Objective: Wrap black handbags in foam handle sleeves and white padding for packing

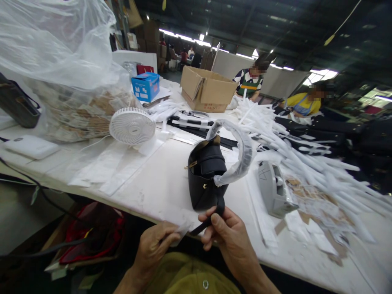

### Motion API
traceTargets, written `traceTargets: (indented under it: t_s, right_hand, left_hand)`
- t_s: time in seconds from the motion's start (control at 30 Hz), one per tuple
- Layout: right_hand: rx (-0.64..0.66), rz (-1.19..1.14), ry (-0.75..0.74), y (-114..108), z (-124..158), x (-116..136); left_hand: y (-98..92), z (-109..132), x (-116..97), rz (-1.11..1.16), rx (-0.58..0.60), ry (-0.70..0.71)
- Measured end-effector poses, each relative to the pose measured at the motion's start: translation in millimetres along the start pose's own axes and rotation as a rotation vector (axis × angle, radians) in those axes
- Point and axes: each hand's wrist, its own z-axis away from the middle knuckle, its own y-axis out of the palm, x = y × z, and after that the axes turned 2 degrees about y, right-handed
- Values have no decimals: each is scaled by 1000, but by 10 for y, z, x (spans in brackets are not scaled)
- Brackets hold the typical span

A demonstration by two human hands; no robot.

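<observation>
The right hand (228, 234) pinches a narrow black strap (214, 214) between thumb and fingers. The left hand (154, 245), just beside it, grips a scrap of thin white wrapping (183, 230). The strap runs away from both hands, up to the small black leather handbag (203, 179) standing at the near edge of the white table (159, 179). By the far edge sits an open brown cardboard box (206, 90), its contents hidden.

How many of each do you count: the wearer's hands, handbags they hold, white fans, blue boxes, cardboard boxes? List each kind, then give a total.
Hands: 2, the left hand on a white wrap, the right hand on the strap
Black handbag: 1
White fan: 1
Blue box: 1
Cardboard box: 1
Total: 6
</observation>
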Motion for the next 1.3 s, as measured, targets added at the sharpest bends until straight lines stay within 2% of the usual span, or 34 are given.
traceTargets:
  t_s: [0.13, 0.23, 0.43, 0.5, 0.77, 0.9, 1.1, 1.3]
  right_hand:
    - [-19, -60, -93, 45, -45, -27]
    - [-4, -71, -95, 60, -83, -56]
    - [16, -38, -80, 88, -90, -82]
    - [24, -30, -66, 76, -88, -90]
    - [2, 92, -18, -1, -96, -103]
    - [-43, 203, -5, -19, -105, -89]
    - [-91, 314, -79, -58, -117, -38]
    - [-63, 457, -200, -89, -126, 14]
  left_hand:
    - [-5, 28, 11, -20, 25, 35]
    - [-2, 28, 4, -21, 26, 63]
    - [36, 13, -6, 30, -61, 237]
    - [48, 15, 2, 26, -77, 249]
    - [101, 34, 15, 11, -87, 182]
    - [189, 8, -28, 49, -48, 110]
    - [376, -18, -62, 50, 25, -36]
    - [417, -2, -130, 94, 76, -52]
